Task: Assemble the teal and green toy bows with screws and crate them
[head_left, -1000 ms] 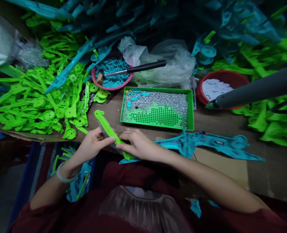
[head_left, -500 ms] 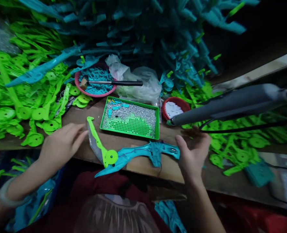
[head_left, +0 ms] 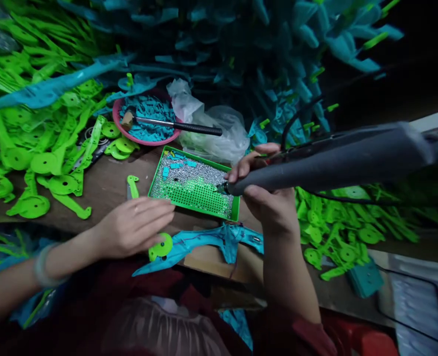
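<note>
My right hand [head_left: 276, 210] is wrapped around a grey electric screwdriver [head_left: 330, 160]. Its tip is over a green tray [head_left: 237, 211] of small silver screws and several blue bits. With fingers outstretched, my left hand [head_left: 130, 227] lies across a lime-green arm-shaped plastic part [head_left: 163, 246]. That hand covers the part's middle; only the hooked end and the round disc show. Beneath the disc, a long teal blade-shaped plastic piece [head_left: 202, 240] with a thin dark wire rests at the bench's front edge. My right wrist hides its right end.
Behind the tray are a pink bowl [head_left: 117, 118] of blue pieces, a hammer [head_left: 182, 126] lying across it, and a crumpled clear bag [head_left: 219, 131]. Lime-green parts [head_left: 44, 163] heap on both sides. Teal pieces [head_left: 308, 34] pile high at the back. A teal box [head_left: 366, 278] sits right.
My right hand has left the teal piece's end, taken hold of the screwdriver and brought its tip left over the tray. My left hand has moved right, over the green part.
</note>
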`<state>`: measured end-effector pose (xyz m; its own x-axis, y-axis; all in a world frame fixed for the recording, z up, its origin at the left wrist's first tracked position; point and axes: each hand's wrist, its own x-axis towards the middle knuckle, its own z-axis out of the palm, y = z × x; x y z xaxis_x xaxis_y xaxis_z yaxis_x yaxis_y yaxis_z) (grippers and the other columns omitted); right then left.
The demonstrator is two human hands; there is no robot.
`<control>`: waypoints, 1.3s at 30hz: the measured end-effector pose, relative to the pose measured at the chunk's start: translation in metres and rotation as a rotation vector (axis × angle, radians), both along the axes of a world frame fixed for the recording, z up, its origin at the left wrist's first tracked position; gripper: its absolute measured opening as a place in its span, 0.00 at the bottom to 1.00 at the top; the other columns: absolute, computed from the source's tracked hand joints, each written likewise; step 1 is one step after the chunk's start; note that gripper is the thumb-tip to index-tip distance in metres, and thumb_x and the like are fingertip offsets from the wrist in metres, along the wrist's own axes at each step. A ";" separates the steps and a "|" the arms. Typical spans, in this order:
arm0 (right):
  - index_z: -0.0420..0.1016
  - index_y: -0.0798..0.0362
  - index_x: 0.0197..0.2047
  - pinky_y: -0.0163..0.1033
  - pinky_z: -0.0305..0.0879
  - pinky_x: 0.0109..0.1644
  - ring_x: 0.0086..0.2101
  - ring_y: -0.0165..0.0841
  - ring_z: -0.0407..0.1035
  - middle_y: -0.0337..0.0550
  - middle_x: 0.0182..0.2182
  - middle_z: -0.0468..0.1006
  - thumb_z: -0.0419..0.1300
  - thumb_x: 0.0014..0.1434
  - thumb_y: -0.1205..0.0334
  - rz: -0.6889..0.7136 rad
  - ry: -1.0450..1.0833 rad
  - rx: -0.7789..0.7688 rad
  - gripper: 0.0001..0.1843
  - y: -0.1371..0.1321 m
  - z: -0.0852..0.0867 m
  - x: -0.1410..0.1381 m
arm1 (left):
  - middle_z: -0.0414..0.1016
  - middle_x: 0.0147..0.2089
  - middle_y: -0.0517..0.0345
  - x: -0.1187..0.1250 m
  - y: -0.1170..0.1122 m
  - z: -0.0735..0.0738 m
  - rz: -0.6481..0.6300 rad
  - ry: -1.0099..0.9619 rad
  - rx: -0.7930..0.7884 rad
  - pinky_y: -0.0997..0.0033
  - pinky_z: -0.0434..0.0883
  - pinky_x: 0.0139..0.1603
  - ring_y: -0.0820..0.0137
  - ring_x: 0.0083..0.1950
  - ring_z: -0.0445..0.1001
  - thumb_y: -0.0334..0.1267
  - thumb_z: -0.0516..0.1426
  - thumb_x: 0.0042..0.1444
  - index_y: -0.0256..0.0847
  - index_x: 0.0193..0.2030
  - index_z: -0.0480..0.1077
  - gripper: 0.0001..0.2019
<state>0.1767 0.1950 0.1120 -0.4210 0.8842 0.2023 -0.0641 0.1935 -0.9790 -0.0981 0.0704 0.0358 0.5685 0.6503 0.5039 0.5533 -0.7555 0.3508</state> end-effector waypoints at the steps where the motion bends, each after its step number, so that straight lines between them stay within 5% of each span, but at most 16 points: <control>1: 0.62 0.43 0.47 0.46 0.74 0.43 0.33 0.33 0.72 0.32 0.31 0.69 0.71 0.48 0.51 0.023 -0.003 0.032 0.28 0.003 -0.003 -0.007 | 0.74 0.61 0.44 -0.006 -0.016 -0.003 -0.034 0.006 0.020 0.58 0.65 0.66 0.60 0.67 0.67 0.40 0.55 0.65 0.37 0.61 0.68 0.20; 3: 0.61 0.43 0.43 0.43 0.72 0.38 0.27 0.31 0.70 0.30 0.26 0.68 0.69 0.51 0.53 -0.027 0.007 0.087 0.22 0.007 -0.013 -0.025 | 0.76 0.59 0.44 -0.014 -0.039 -0.014 -0.113 0.037 0.020 0.58 0.65 0.67 0.60 0.66 0.68 0.43 0.53 0.67 0.34 0.60 0.69 0.19; 6: 0.58 0.44 0.45 0.39 0.67 0.29 0.20 0.29 0.64 0.27 0.21 0.63 0.62 0.57 0.53 -0.289 0.062 0.121 0.17 0.006 -0.038 -0.051 | 0.74 0.61 0.45 -0.015 -0.054 -0.030 -0.174 0.101 -0.017 0.59 0.63 0.69 0.61 0.67 0.67 0.49 0.51 0.68 0.35 0.59 0.70 0.22; 9: 0.56 0.45 0.45 0.39 0.63 0.25 0.18 0.30 0.60 0.27 0.19 0.57 0.57 0.57 0.47 -0.450 0.003 0.128 0.18 0.001 -0.064 -0.066 | 0.72 0.63 0.50 -0.009 -0.054 -0.038 -0.114 0.142 0.036 0.60 0.62 0.70 0.62 0.67 0.66 0.36 0.52 0.66 0.38 0.58 0.72 0.17; 13: 0.54 0.44 0.44 0.39 0.61 0.23 0.17 0.31 0.57 0.27 0.19 0.54 0.54 0.56 0.45 -0.466 -0.079 0.142 0.19 -0.004 -0.079 -0.071 | 0.74 0.61 0.50 0.000 -0.053 -0.041 -0.034 0.113 0.098 0.60 0.65 0.68 0.62 0.65 0.69 0.25 0.49 0.63 0.37 0.55 0.75 0.19; 17: 0.54 0.43 0.43 0.38 0.59 0.22 0.17 0.31 0.56 0.27 0.18 0.56 0.56 0.55 0.51 -0.449 0.001 0.131 0.17 -0.006 -0.081 -0.073 | 0.74 0.61 0.52 0.004 -0.054 -0.045 -0.011 0.103 0.098 0.58 0.64 0.69 0.62 0.65 0.68 0.25 0.49 0.64 0.39 0.54 0.75 0.19; 24: 0.53 0.43 0.43 0.39 0.61 0.23 0.18 0.32 0.59 0.28 0.19 0.53 0.53 0.57 0.46 -0.474 -0.136 0.182 0.17 0.000 -0.089 -0.076 | 0.72 0.63 0.48 0.019 -0.056 -0.048 0.046 0.053 0.059 0.58 0.66 0.69 0.61 0.66 0.69 0.25 0.49 0.64 0.35 0.57 0.73 0.19; 29: 0.59 0.40 0.47 0.38 0.60 0.21 0.16 0.30 0.57 0.29 0.20 0.52 0.51 0.61 0.48 -0.511 -0.105 0.293 0.12 -0.029 -0.053 -0.075 | 0.71 0.63 0.45 0.025 -0.054 -0.047 0.058 -0.088 -0.071 0.59 0.66 0.68 0.61 0.67 0.67 0.24 0.50 0.64 0.34 0.60 0.69 0.19; 34: 0.61 0.34 0.52 0.41 0.66 0.22 0.17 0.32 0.62 0.29 0.18 0.61 0.57 0.62 0.53 -0.163 -0.079 0.048 0.16 -0.109 -0.010 -0.068 | 0.69 0.66 0.54 0.020 -0.055 -0.052 0.015 -0.183 -0.230 0.60 0.62 0.71 0.67 0.69 0.64 0.25 0.52 0.65 0.44 0.64 0.63 0.22; 39: 0.52 0.31 0.57 0.44 0.70 0.26 0.18 0.34 0.67 0.28 0.19 0.67 0.54 0.64 0.48 0.114 -0.135 -0.010 0.21 -0.151 -0.038 -0.056 | 0.67 0.67 0.54 0.021 -0.059 -0.059 0.003 -0.223 -0.361 0.58 0.57 0.73 0.67 0.69 0.63 0.27 0.51 0.66 0.45 0.68 0.59 0.24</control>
<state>0.1204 0.0437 0.0738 -0.5411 0.8311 0.1285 0.0473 0.1827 -0.9820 -0.0770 0.0111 -0.0230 0.4687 0.8093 0.3540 0.4358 -0.5604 0.7043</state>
